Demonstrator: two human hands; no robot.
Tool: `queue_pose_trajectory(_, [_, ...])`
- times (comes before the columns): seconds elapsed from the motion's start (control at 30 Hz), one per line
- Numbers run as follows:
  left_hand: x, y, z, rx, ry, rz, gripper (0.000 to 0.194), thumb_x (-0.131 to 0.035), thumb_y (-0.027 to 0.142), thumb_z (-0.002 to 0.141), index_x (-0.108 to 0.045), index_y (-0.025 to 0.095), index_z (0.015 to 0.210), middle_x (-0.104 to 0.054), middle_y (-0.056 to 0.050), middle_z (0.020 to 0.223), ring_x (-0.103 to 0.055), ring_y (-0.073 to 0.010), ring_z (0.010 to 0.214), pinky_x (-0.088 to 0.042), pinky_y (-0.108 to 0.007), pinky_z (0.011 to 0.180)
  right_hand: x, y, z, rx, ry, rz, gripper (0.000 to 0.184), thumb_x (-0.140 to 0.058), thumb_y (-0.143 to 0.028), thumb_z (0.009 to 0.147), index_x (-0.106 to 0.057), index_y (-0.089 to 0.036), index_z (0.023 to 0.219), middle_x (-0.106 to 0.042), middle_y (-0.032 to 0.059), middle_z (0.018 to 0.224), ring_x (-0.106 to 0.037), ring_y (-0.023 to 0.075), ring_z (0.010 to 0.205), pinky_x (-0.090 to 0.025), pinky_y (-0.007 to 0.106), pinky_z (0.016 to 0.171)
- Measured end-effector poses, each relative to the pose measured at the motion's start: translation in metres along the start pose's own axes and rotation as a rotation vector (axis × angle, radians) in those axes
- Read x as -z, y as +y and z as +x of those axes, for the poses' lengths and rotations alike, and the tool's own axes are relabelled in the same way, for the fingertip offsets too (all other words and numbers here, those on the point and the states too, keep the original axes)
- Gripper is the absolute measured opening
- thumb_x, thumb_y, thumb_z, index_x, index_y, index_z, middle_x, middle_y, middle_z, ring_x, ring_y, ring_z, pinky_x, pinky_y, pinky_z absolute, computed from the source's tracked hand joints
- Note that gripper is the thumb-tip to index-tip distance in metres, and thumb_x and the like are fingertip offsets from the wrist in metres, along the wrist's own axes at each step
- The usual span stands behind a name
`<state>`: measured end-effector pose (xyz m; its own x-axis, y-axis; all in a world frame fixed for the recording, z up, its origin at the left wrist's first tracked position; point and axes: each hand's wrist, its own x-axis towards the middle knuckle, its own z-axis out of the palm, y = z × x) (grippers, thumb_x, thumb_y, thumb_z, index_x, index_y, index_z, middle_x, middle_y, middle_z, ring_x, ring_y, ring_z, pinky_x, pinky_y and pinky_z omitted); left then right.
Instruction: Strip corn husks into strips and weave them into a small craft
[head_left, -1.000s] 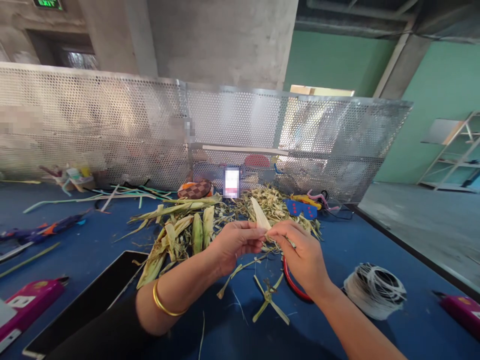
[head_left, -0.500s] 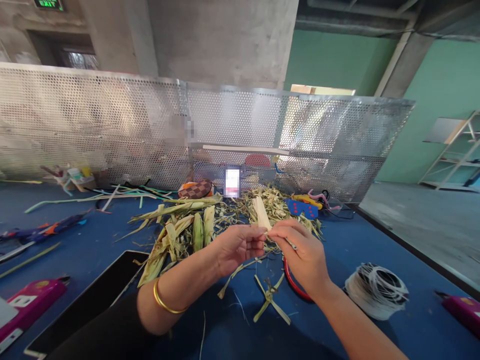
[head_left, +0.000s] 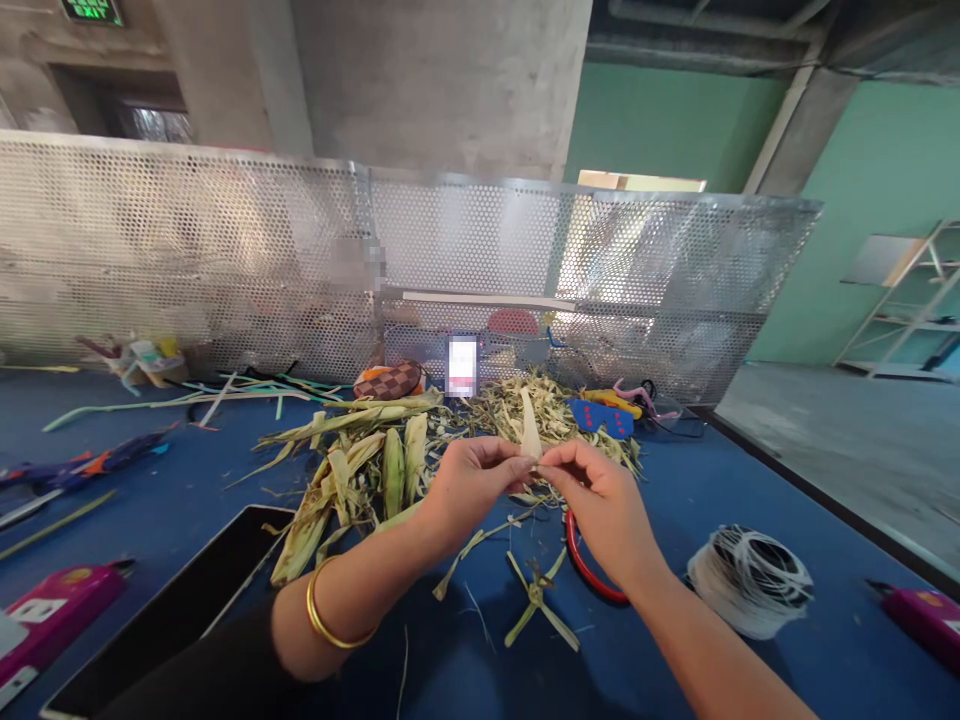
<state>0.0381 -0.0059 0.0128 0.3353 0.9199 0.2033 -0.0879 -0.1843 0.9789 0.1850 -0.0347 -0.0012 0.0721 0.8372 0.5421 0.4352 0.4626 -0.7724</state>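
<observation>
Between my two hands stands a pale strip of corn husk (head_left: 529,425), its narrow tip pointing up and away. My left hand (head_left: 480,480) pinches its lower end between thumb and fingers. Meeting it there, my right hand (head_left: 600,495) has thumb and forefinger closed on the same end. Below them on the table lies a cross-shaped piece of tied husk (head_left: 536,595). A red-handled tool (head_left: 585,565) rests partly hidden under my right hand. Whole husks (head_left: 360,465) are heaped to the left, and a pile of shredded husk (head_left: 555,410) lies behind my hands.
A spool of white cord (head_left: 750,580) stands at the right. On the left are a black tray-like rectangle (head_left: 172,610) and a magenta power strip (head_left: 64,605). A lit phone (head_left: 460,366) leans near the perforated metal screen (head_left: 465,230). A blue eye mask (head_left: 602,418) lies behind.
The husk strip now shows a narrower, pointed shape. My left hand has turned, its fingers now curled over behind the strip with the thumb in front.
</observation>
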Motion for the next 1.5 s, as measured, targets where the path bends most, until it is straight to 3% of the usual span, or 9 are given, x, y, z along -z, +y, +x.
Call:
queue_pose_trajectory(0.2, [0.003,-0.003,0.001,-0.116,-0.034,0.146,0.018,-0.061,0.029,0.073,-0.062,0.017,0.061,-0.057,0.001,0.056,-0.049,-0.0088,0.055,-0.039,-0.023,0.056,0.001,0.0,0.0,-0.089,0.033,0.029,0.01,-0.063,-0.029,0.073,-0.065,-0.02,0.069,-0.064,0.0007,0.066,-0.056,0.0162,0.061,-0.044,0.028,0.059])
queue_pose_trajectory(0.43, [-0.001,-0.007,0.001,-0.055,-0.073,0.0,0.016,-0.073,0.028,0.062,-0.062,0.017,0.063,-0.06,0.002,0.059,-0.05,-0.0083,0.055,-0.04,-0.022,0.057,0.002,-0.001,-0.001,-0.096,0.05,0.023,0.009,-0.061,-0.028,0.072,-0.062,-0.019,0.068,-0.062,-0.0002,0.064,-0.054,0.0151,0.06,-0.041,0.026,0.056])
queue_pose_trajectory(0.73, [-0.003,-0.003,-0.001,-0.018,0.013,0.041,0.021,-0.066,0.032,0.069,-0.06,0.016,0.056,-0.058,0.001,0.054,-0.049,-0.0083,0.053,-0.04,-0.021,0.056,0.0,0.004,0.0,-0.114,0.009,0.205,0.01,-0.064,-0.028,0.073,-0.058,-0.019,0.074,-0.058,-0.0015,0.066,-0.052,0.0135,0.061,-0.044,0.025,0.057])
queue_pose_trajectory(1.03, [-0.003,-0.005,-0.003,0.133,0.035,-0.169,0.025,-0.07,0.036,0.065,-0.059,0.016,0.056,-0.057,0.001,0.052,-0.049,-0.0083,0.046,-0.04,-0.024,0.051,-0.001,0.004,-0.002,0.171,-0.002,0.039,0.001,-0.061,-0.022,0.079,-0.063,-0.022,0.079,-0.065,-0.0006,0.073,-0.059,0.0143,0.067,-0.047,0.026,0.064])
queue_pose_trajectory(1.3, [-0.003,-0.007,-0.004,0.257,0.053,-0.321,0.019,-0.071,0.029,0.062,-0.061,0.013,0.06,-0.057,-0.002,0.054,-0.052,-0.0089,0.049,-0.042,-0.023,0.053,-0.002,0.01,-0.004,0.389,0.067,-0.185,0.008,-0.056,-0.02,0.084,-0.064,-0.023,0.083,-0.065,0.0029,0.08,-0.06,0.0184,0.078,-0.047,0.031,0.07])
queue_pose_trajectory(1.5, [-0.002,-0.007,-0.004,0.27,0.026,-0.314,0.018,-0.072,0.029,0.063,-0.063,0.014,0.065,-0.061,-0.003,0.062,-0.054,-0.0094,0.055,-0.044,-0.022,0.053,-0.002,0.011,-0.004,0.423,0.089,-0.288,0.013,-0.054,-0.021,0.085,-0.065,-0.025,0.084,-0.066,0.0038,0.082,-0.06,0.02,0.08,-0.047,0.033,0.073])
